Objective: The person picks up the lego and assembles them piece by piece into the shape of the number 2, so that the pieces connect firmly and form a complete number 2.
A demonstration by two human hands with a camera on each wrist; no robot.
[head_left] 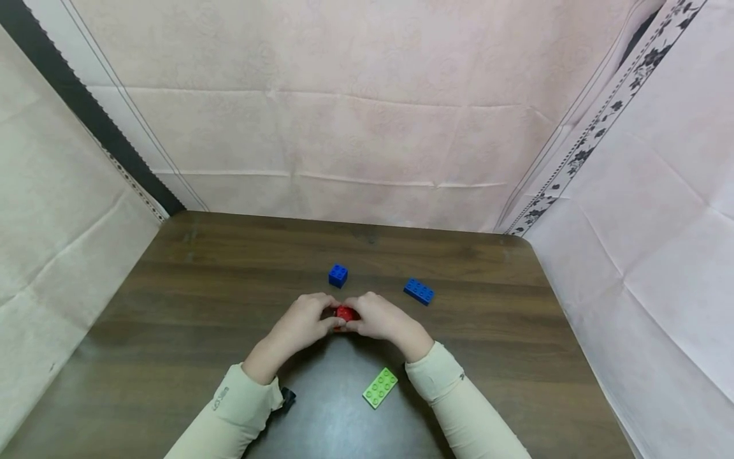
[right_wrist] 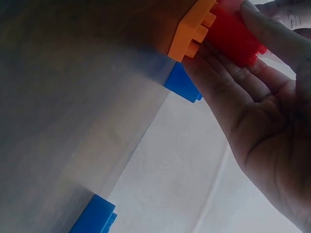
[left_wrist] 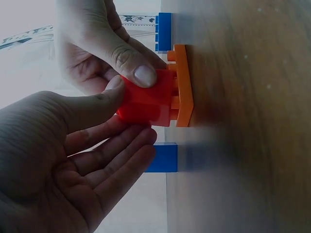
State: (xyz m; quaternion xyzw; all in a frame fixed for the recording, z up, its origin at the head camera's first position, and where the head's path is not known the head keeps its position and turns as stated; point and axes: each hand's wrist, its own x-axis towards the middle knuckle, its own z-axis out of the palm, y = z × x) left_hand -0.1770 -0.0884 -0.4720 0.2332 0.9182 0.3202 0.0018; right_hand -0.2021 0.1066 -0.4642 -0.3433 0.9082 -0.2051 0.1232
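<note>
Between both hands is a red building brick (head_left: 346, 313), which stands over the studs of a flat orange brick (left_wrist: 183, 87) on the table. Orange studs show along the seam in the left wrist view. My left hand (head_left: 306, 322) pinches the red brick from the left, thumb on the near side and fingers on the far side. From the right, my right hand (head_left: 378, 317) pinches the same brick, its thumb (left_wrist: 145, 75) pressed on the red face. In the head view the hands hide most of the orange brick.
Just beyond the hands stands a small blue brick (head_left: 338, 275). A longer blue brick (head_left: 419, 291) lies to the right. Nearer, between the forearms, is a flat light green brick (head_left: 380, 387). Pale cloth (head_left: 344, 140) hangs behind the wooden table (head_left: 201, 287) and at both sides.
</note>
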